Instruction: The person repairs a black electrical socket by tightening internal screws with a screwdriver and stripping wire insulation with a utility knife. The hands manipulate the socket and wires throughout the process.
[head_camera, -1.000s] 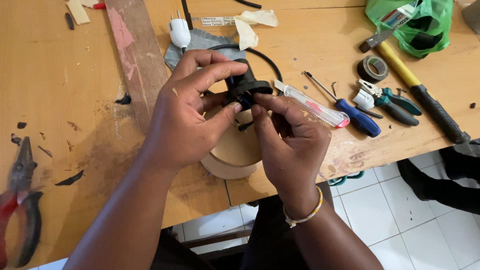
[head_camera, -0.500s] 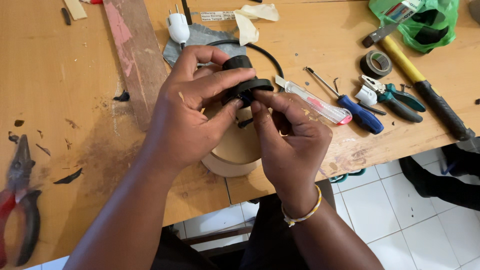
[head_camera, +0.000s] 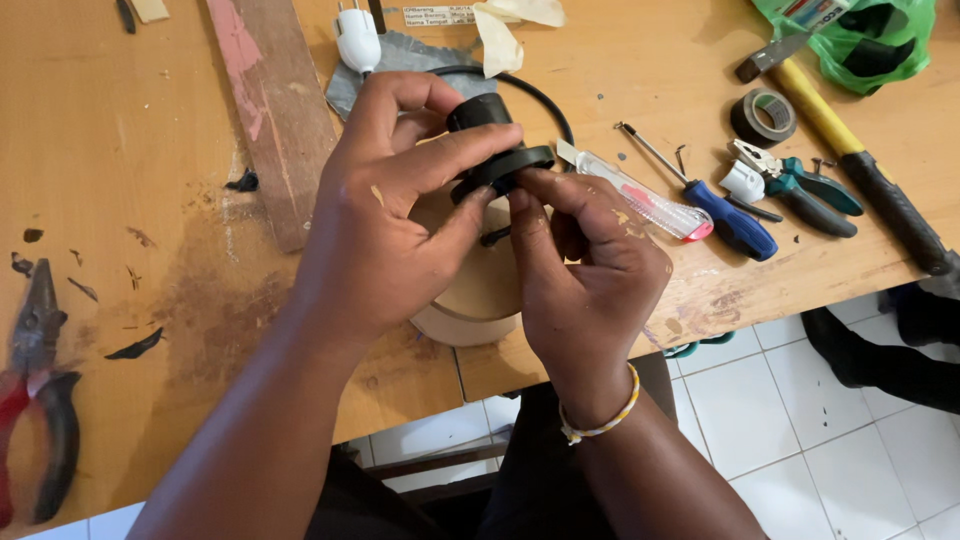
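My left hand (head_camera: 385, 225) grips a black round lamp socket (head_camera: 490, 145), with thumb and fingers wrapped around its body and flange. My right hand (head_camera: 585, 285) pinches the underside of the same socket with its fingertips. A black cable (head_camera: 535, 90) curves away from the socket toward the back of the wooden table (head_camera: 130, 250). Under both hands lies a round pale wooden disc (head_camera: 470, 315) near the table's front edge.
A white plug (head_camera: 357, 38) on grey cloth lies behind the hands. To the right are a clear-handled tester screwdriver (head_camera: 640, 195), a blue-handled screwdriver (head_camera: 715, 205), teal pliers (head_camera: 800, 185), black tape roll (head_camera: 763, 115), a hammer (head_camera: 860, 165), and a green bag (head_camera: 860, 35). Red-handled pliers (head_camera: 35, 390) lie at left, a wooden plank (head_camera: 270, 110) behind.
Both hands have stayed on the socket, turning it slightly and lifting it a little. The view has shifted so the table's things sit somewhat lower in frame.
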